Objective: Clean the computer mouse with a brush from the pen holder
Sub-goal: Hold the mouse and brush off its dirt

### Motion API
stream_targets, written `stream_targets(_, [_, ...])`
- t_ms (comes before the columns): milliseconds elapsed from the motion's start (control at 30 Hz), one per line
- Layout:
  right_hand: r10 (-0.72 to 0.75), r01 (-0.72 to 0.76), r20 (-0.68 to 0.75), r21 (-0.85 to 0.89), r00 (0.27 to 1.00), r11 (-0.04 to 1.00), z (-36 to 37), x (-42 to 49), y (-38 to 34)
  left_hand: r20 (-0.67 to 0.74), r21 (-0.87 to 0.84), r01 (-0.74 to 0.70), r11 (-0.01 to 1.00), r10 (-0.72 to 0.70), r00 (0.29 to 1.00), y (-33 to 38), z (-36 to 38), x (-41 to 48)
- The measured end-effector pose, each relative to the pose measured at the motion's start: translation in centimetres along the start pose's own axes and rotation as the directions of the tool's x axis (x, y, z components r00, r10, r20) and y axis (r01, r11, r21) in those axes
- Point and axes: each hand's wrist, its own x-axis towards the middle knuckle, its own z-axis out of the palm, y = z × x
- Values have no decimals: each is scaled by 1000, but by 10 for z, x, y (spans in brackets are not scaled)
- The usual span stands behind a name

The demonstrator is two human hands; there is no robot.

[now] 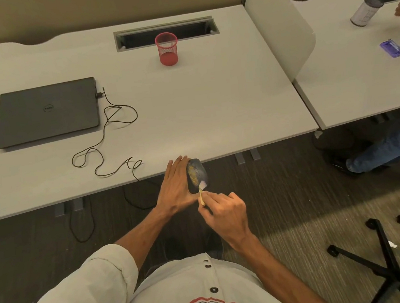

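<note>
Mouse [197, 175]: dark, yellowish debris on its upper face, held off the desk at the near desk edge [219, 157], partly past it, over carpet.

L hand [176, 186]: fingers straight, pressed together, palm flat against mouse's left side; mouse lies along fingers, tip level w/ fingertips. Supports mouse; no wrap-around grip visible.

R hand [226, 213]: fingers pinched narrow on brush [201, 193]; pale handle sticks out past fingertips, white bristles touch mouse's near end.

Room: open desk beyond fingertips. Cable [107, 134] loops well left of L hand, drops over edge. Laptop [47, 111] far left, closed. Red pen holder [167, 49] well beyond fingertips. Chair base [385, 254] right of R wrist, apart.
</note>
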Motion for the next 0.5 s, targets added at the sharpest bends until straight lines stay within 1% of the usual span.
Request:
stream_targets(167, [-37,35,31,50,999,998,3,1,-2,25,-35,37,999,-36,999,-3,1,-2])
stream_targets(267, [-31,29,25,72,999,997,2,2,-1,15,-51,32,998,-31,999,-5,0,-3])
stream_targets(500, [58,-54,-69,47,996,997,-8,14,7,-10,48,-22,999,22,1000,-5,-4,-6])
